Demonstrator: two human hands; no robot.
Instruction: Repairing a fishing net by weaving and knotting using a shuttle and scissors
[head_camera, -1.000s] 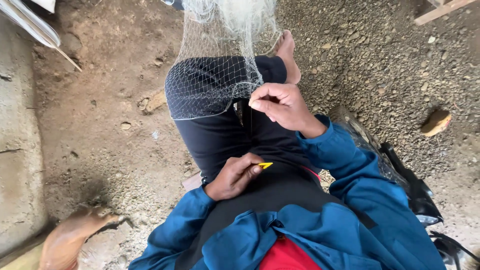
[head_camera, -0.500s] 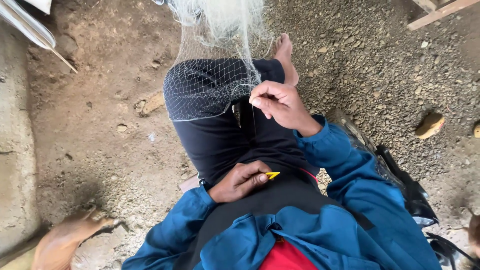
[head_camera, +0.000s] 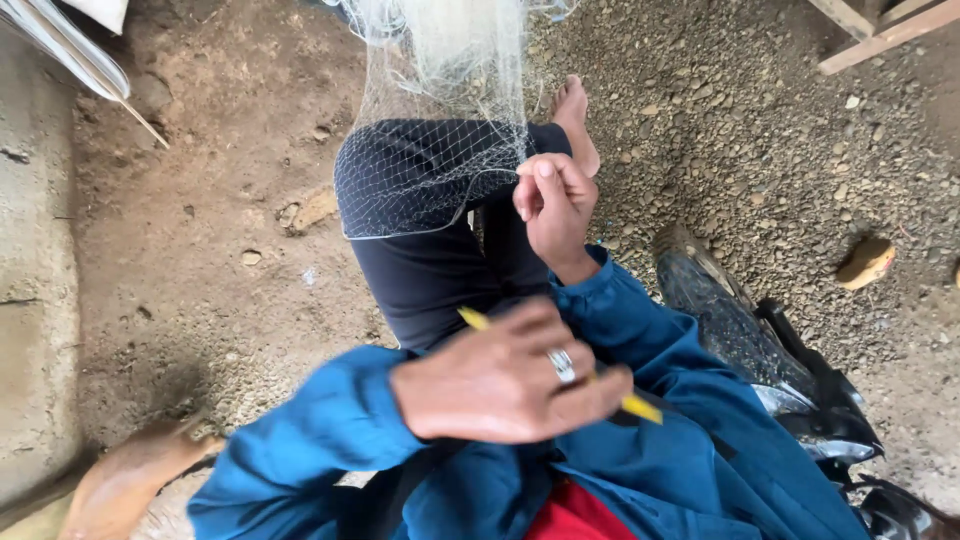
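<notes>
Net (head_camera: 430, 180) lay draped over our knee, hanging from above. Right hand (head_camera: 555, 205) pinched its edge, fingers curled tight. Left hand (head_camera: 510, 385) was closed around the yellow needle (head_camera: 640, 408) near our chest. Best bet, we judged: keep the mesh taut while the needle works.

Your left hand (head_camera: 505, 375) has come up off your lap, closer to the camera, and now sits nearer your right hand (head_camera: 555, 205). The yellow netting needle (head_camera: 560, 365) it grips, earlier only a tip by the fingers, now shows on both sides of the hand. Your right hand's thumb has lifted, pinching the net (head_camera: 440, 150) higher.
</notes>
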